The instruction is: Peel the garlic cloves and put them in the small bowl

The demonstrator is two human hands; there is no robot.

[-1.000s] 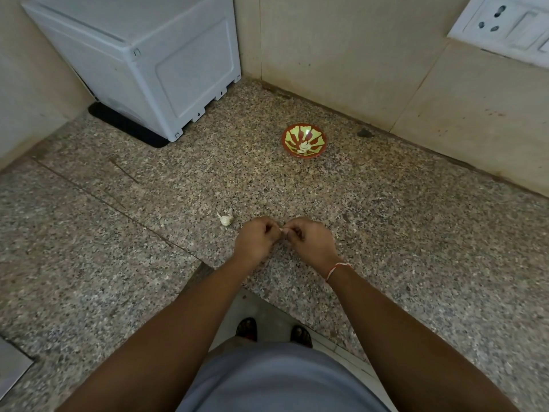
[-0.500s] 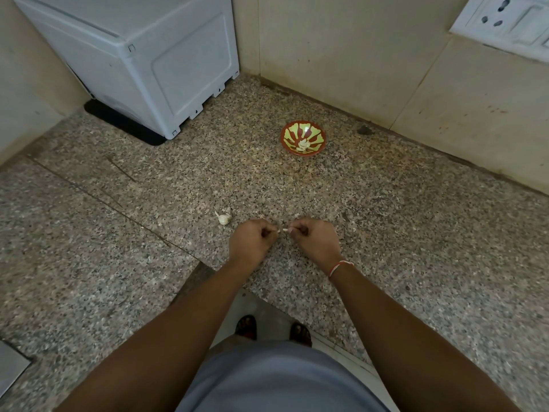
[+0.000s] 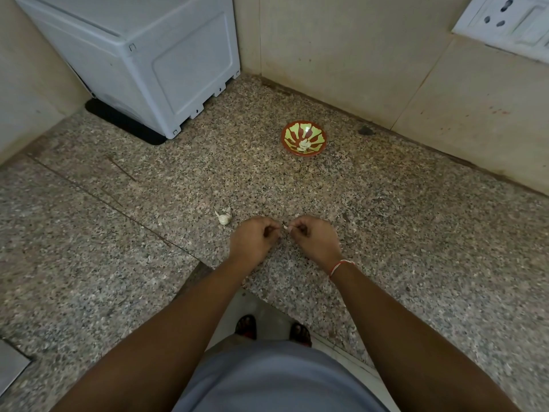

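A white plastic box-shaped appliance (image 3: 142,60) stands on a black mat (image 3: 124,123) at the far left corner of the speckled granite countertop (image 3: 386,233). A white wall socket panel (image 3: 505,22) sits on the beige tiled wall (image 3: 341,49) behind the far right edge.

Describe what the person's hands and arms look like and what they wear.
Both forearms are bare, with no sleeves in view. The left hand wears nothing that shows. The right hand has a thin red and white thread bracelet round its wrist. No rings or gloves can be seen.
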